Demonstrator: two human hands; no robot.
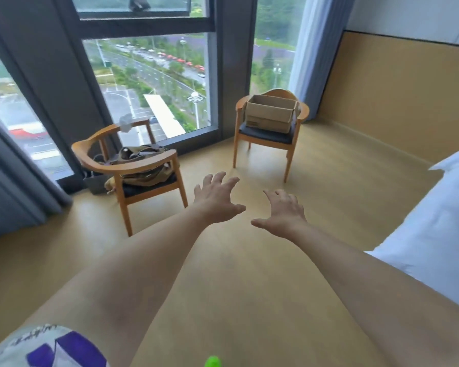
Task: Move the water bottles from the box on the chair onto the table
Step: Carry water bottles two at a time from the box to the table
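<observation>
- Big windows [149, 83] fill the far wall of this room, and you can see roads and trees far below outside.
- The floor [249, 287] is light wood, and a white bed [440, 229] sits at the right edge.
- A wooden chair [269, 133] stands near the window on the right side, with a brown cardboard box [270, 115] sitting on its dark seat.
- The box is open at the top. I cannot see inside it from here, so I cannot tell if there are water bottles in it or how many.
- Another chair [133, 170] stands to the left, with a tan bag [143, 165] on it.
- I cannot see any table in the picture.
- The left hand [217, 200] is held out in front, with its fingers spread wide and nothing in it.
- The right hand [281, 213] is held out just beside it, also spread wide and holding nothing.
- Both hands are well apart from the box and touch nothing.
- I think the job has not really begun. No bottle can be seen out of the box, and none is in a hand.
- What is left looks like almost everything: go to the chair, reach into the box, lift the bottles out, and carry them to the table.
- The box has a dark label low on its front, but it is too small to read.
- The shirt [45, 348] at the bottom left has purple shapes and some blurry writing I cannot read.
</observation>
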